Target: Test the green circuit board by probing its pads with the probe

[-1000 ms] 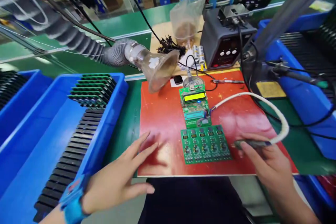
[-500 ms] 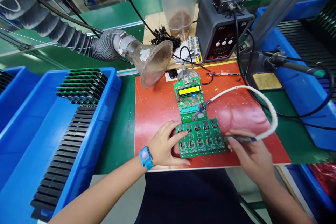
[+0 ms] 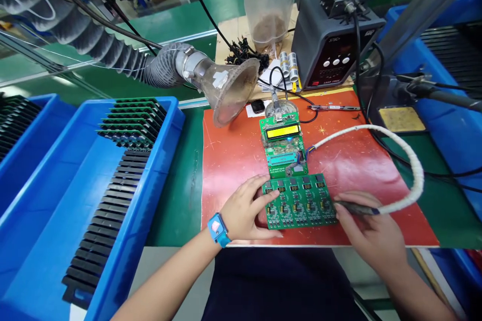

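Note:
A green circuit board panel [image 3: 297,210] with a row of small digit displays lies on the red mat. My left hand [image 3: 250,208] holds it at its left end, one finger resting on the top face and the thumb along the near edge. My right hand [image 3: 371,228] is closed around a dark probe [image 3: 356,207] whose tip is at the panel's right edge; contact there is too small to tell. A white-wrapped cable [image 3: 410,160] loops from the probe to a programmer board [image 3: 286,175] with a lit yellow screen, just beyond the panel.
Left, a blue bin [image 3: 171,125] holds upright boards in black slots. A fume extraction funnel [image 3: 237,93] hangs over the mat's far left. Behind stand a soldering station [image 3: 335,40] and a plastic bag [image 3: 269,15]. A soldering iron holder [image 3: 401,105] and another blue bin [image 3: 410,55] are right.
The whole view has shifted, so everything sits further right. Both hands keep nearly the same places on the panel, with the probe still at its right edge.

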Available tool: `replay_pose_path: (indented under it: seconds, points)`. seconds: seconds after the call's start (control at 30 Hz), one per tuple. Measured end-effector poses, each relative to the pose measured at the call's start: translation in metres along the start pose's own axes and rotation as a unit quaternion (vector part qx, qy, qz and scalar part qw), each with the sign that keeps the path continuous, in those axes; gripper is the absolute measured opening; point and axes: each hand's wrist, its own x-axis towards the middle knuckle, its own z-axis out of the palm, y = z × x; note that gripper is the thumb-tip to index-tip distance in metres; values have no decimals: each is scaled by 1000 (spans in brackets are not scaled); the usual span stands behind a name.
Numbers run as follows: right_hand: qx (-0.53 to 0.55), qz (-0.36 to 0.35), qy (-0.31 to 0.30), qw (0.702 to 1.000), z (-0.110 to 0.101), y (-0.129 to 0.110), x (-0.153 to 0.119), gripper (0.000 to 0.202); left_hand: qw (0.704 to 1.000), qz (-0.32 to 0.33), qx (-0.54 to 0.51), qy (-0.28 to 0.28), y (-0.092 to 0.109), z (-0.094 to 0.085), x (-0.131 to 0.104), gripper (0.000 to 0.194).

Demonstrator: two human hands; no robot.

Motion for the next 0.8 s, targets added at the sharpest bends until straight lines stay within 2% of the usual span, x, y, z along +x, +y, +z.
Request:
replay_pose_path:
  seconds: [0.1,0.2,0.37,0.5,0.63,0.8]
  points:
    - [-3,-5,10,1000,0,0,0,7,1000,13,17,10,1,-2,0,93]
    - [22,33,-15,999,-3,1,-3,11,999,15,28,0,5,-7,0,94]
    - [59,76,-30,995,-6,1,-9,13,999,-2,30,-42,9,-14,-1,88]
    - [56,85,-28,994,-5,1,-11,13,999,-9,-11,-34,7,-17,-4,81]
    - [67,83,-23,994,-4,0,-11,13,999,-12,-28,-27,7,-18,-7,73]
    - [67,89,-16,994,-3,-3,-9,11,999,-23,11,-35,13,-13,-8,72]
